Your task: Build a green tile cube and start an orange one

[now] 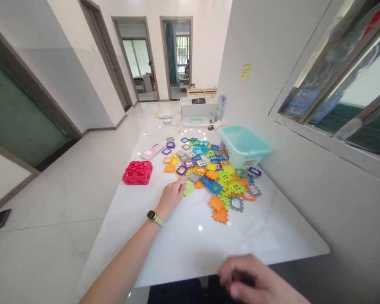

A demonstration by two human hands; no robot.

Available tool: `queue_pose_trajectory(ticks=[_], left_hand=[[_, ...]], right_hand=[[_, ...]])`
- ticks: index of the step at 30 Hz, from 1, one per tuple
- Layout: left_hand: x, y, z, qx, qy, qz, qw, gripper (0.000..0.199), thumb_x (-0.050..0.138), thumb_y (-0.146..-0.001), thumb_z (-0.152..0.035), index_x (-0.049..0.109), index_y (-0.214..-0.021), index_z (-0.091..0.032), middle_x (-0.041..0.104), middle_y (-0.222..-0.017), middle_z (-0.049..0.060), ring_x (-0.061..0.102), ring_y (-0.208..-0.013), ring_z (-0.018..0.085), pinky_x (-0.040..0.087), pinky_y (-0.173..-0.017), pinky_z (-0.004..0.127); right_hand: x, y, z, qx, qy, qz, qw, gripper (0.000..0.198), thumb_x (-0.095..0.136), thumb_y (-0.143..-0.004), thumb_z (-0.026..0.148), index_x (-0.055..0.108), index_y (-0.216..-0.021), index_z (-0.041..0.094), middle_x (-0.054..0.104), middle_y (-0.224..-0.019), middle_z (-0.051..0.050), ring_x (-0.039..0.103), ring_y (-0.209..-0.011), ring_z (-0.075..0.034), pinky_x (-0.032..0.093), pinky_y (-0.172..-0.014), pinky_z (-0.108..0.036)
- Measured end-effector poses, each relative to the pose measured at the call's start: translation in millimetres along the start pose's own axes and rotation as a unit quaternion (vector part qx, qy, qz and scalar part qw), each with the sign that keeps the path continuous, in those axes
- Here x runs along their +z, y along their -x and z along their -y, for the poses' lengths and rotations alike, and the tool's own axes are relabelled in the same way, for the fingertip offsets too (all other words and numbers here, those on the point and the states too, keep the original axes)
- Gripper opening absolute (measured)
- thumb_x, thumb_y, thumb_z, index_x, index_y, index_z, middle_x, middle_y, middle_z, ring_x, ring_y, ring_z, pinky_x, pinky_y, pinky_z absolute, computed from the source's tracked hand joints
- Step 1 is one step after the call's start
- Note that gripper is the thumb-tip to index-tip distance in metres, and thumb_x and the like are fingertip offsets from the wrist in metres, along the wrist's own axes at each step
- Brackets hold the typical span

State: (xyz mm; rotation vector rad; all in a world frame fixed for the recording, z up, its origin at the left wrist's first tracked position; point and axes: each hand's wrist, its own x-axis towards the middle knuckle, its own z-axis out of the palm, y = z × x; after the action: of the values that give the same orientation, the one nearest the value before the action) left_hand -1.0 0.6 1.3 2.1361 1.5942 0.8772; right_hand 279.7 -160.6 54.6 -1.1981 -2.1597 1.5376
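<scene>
Left hand: reaches forward over the worktop (177, 249); the left hand (172, 196) has its fingertips at the near left side of the pile, and I cannot tell whether its grip is closed on anything.
Light green piece: the light green piece (191, 188), an open frame, lies right at the left fingertips, partly covered by them.
Right hand: the right hand (250, 274) is blurred near the front edge, well apart from the pieces, fingers curled; I cannot tell whether its grip is fully closed.
Wrist: a watch (152, 215) with a pale band sits on the left one.
Pile: flat notched pieces (212, 175) in orange, yellow, green, blue, purple and grey overlap across the middle.
Nearest pieces: two orange pieces (220, 216) lie at the front of the pile, beside a grey frame (237, 204).
Red block: a red box-shaped assembly (137, 174) with window openings stands left of the pile.
Phone: a pale phone (152, 150) lies just behind the red block.
Bin: a turquoise bin (240, 158) stands at the right, by the wall.
Far end: a clear bottle (220, 108) stands beside a white box (190, 111).
</scene>
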Motion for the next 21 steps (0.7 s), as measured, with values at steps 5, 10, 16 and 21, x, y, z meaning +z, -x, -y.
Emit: queue_pose_trajectory(ticks=[5,10,16,21], left_hand=[[0.8,-0.2,5.1,-0.026,0.045,-0.001,0.999,0.024,0.045,-0.094,-0.027,0.068,-0.103,-0.023,0.071,-0.082,0.002,0.065,-0.072,0.016,0.046,-0.067,0.025],[0.9,-3.9,11.6,-0.069,0.161,-0.044,0.984,0.026,0.045,-0.094,-0.029,0.066,-0.104,-0.018,0.068,-0.077,0.002,0.059,-0.062,0.013,0.044,-0.06,0.022],[0.5,-9.3,15.9,-0.134,0.311,-0.204,0.918,0.039,0.061,-0.085,-0.034,0.055,-0.12,-0.019,0.065,-0.105,0.007,0.063,-0.089,0.017,0.05,-0.071,0.025],[-1.2,-4.5,4.8,-0.106,0.315,-0.15,0.931,0.021,0.059,-0.086,-0.029,0.059,-0.104,-0.017,0.063,-0.096,0.006,0.062,-0.089,0.018,0.049,-0.07,0.025]], right_hand=[[-50.6,-62.9,-7.5,-0.076,0.267,-0.198,0.94,0.037,0.057,-0.089,0.029,0.061,-0.126,0.027,0.057,-0.132,-0.011,0.053,-0.119,-0.03,0.045,-0.099,-0.049],[-40.6,-134.2,-10.1,-0.162,0.332,-0.122,0.921,0.027,0.047,-0.091,0.01,0.069,-0.104,0.02,0.065,-0.111,-0.009,0.056,-0.106,-0.024,0.048,-0.092,-0.037],[-32.4,-206.1,-0.6,-0.262,0.332,-0.121,0.898,0.021,0.047,-0.094,0.01,0.067,-0.099,0.017,0.066,-0.106,-0.01,0.057,-0.101,-0.02,0.046,-0.089,-0.031],[-63.3,-203.6,2.1,-0.22,0.317,-0.163,0.908,0.024,0.045,-0.093,0.011,0.067,-0.098,0.018,0.067,-0.097,-0.008,0.06,-0.09,-0.019,0.046,-0.079,-0.029]])
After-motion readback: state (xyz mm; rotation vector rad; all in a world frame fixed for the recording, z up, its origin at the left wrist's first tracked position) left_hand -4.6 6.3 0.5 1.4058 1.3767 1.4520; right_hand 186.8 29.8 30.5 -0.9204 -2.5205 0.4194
